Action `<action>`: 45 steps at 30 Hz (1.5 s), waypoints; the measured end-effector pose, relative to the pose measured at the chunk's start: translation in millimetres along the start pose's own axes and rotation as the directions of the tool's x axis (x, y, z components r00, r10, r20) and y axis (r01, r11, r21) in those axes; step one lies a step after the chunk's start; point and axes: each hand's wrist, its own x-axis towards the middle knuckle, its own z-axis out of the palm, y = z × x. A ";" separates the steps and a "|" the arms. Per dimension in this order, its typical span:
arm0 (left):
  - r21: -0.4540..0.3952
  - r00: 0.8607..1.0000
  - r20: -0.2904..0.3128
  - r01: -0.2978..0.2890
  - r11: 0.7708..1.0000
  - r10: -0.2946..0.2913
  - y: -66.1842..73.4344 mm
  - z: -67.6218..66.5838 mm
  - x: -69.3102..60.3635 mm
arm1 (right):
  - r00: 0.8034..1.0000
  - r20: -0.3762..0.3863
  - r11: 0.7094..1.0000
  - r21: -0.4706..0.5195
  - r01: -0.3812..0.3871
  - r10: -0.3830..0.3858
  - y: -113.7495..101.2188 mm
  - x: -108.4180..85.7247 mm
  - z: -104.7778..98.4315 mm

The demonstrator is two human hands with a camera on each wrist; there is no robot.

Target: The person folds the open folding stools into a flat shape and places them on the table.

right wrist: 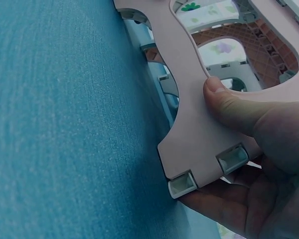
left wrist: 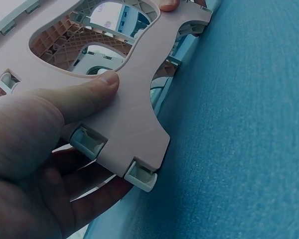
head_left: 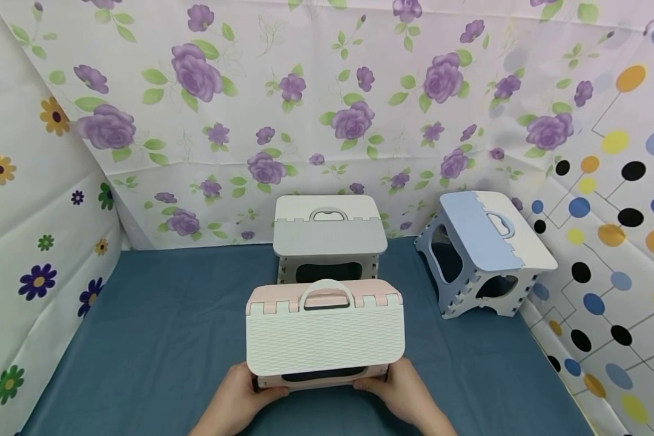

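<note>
A pink and pale green folding stool [head_left: 324, 339] stands unfolded at the front centre, its top tilted toward the head camera. My left hand [head_left: 238, 396] grips its lower left side; in the left wrist view the thumb of the left hand [left wrist: 55, 144] lies on the pink side panel [left wrist: 124, 119], fingers behind its edge. My right hand [head_left: 400, 393] grips the lower right side; in the right wrist view the right hand [right wrist: 259, 144] has its thumb on the panel [right wrist: 189, 119] and fingers beneath the edge.
Behind the held stool stands a grey and white stool [head_left: 329, 236]. A blue and white stool [head_left: 482, 242] stands at the right, angled. Blue cloth [head_left: 180, 315] covers the table. Floral cloth [head_left: 305, 121] hangs behind, with patterned cloths at both sides.
</note>
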 end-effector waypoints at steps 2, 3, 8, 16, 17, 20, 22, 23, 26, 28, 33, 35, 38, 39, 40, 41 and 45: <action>-0.005 1.000 0.002 0.001 1.000 -0.001 -0.2 -0.1 0.1 | 1.000 -0.003 1.000 0.003 0.008 -0.008 0.3 0.5 0.3; -0.008 1.000 0.003 0.003 1.000 -0.003 -0.3 -0.1 0.3 | 1.000 -0.003 1.000 0.006 0.010 -0.010 0.4 0.7 0.4; -0.020 1.000 0.004 0.006 1.000 -0.006 -0.7 -0.5 0.8 | 1.000 0.011 1.000 0.022 0.006 -0.006 1.0 1.7 0.9; -0.018 1.000 0.001 0.018 1.000 -0.018 -1.8 -0.1 1.3 | 1.000 0.013 1.000 0.022 0.006 -0.006 1.2 3.6 1.6; -0.017 1.000 -0.001 0.018 1.000 -0.018 -1.9 -0.1 1.3 | 1.000 0.014 1.000 0.020 0.003 -0.003 1.1 3.7 1.6; -0.018 1.000 -0.003 0.015 1.000 -0.015 -2.4 -0.2 1.0 | 1.000 0.013 1.000 0.013 -0.001 0.000 0.9 3.8 1.6; -0.019 1.000 -0.004 0.013 1.000 -0.013 -2.4 -0.2 0.9 | 1.000 0.009 1.000 0.010 0.003 -0.003 0.9 3.8 1.7; -0.020 1.000 -0.005 0.013 1.000 -0.013 -2.3 -0.1 1.0 | 1.000 0.007 1.000 0.009 0.003 -0.003 0.5 4.0 1.8; -0.020 1.000 -0.006 0.015 1.000 -0.016 -1.7 0.1 1.4 | 1.000 -0.001 1.000 0.013 0.000 0.000 -0.9 4.3 1.9; -0.013 1.000 -0.007 0.019 1.000 -0.019 -1.2 0.5 1.7 | 1.000 -0.004 1.000 0.019 0.002 -0.002 -1.9 4.2 1.8; -0.003 1.000 -0.001 0.025 1.000 -0.025 -1.6 1.1 1.6 | 1.000 0.005 1.000 0.032 0.000 0.000 -1.6 3.8 1.6; -0.006 1.000 0.004 0.025 1.000 -0.025 -2.3 1.1 1.4 | 1.000 0.009 0.999 0.037 0.000 0.000 -0.9 3.5 1.6; -0.012 1.000 0.010 0.025 1.000 -0.025 -3.1 1.0 1.5 | 1.000 0.014 0.999 0.047 0.002 -0.002 -0.3 3.4 1.7; -0.013 1.000 0.012 0.024 1.000 -0.024 -3.2 0.9 1.5 | 1.000 0.015 0.999 0.049 0.004 -0.005 -0.1 3.5 1.9; -0.013 1.000 0.013 0.025 1.000 -0.025 -3.3 0.8 1.5 | 1.000 0.016 0.999 0.052 0.004 -0.005 -0.1 3.6 1.9; -0.013 1.000 0.013 0.024 1.000 -0.024 -3.4 0.7 1.6 | 1.000 0.017 0.999 0.054 0.005 -0.006 -0.2 3.7 1.9; -0.015 1.000 0.016 0.020 1.000 -0.020 -3.7 -0.1 1.5 | 1.000 0.024 0.998 0.063 0.008 -0.010 0.4 4.0 2.2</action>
